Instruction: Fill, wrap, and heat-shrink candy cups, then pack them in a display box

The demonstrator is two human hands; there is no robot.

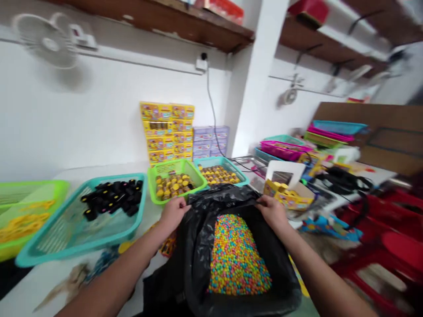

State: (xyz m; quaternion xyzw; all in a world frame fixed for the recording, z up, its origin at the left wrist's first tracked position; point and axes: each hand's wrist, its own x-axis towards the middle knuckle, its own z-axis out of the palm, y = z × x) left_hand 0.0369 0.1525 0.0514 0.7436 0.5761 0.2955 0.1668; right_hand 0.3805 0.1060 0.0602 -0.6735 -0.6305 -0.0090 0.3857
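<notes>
A black plastic bag (198, 246) lies open on the white table in front of me, full of small multicoloured candy beads (236, 259). My left hand (173, 213) pinches the bag's far rim on the left side. My right hand (272, 211) grips the same rim on the right. Both hands have their fingers closed on the plastic, holding the mouth apart.
A teal basket (49, 246) holds black caps. A green basket (194, 174) and another teal basket (241, 176) hold yellow-capped pieces. Far left is a green basket (9, 251) with yellow parts. Yellow boxes (167, 130) are stacked at the wall. Red stools (390, 237) stand at right.
</notes>
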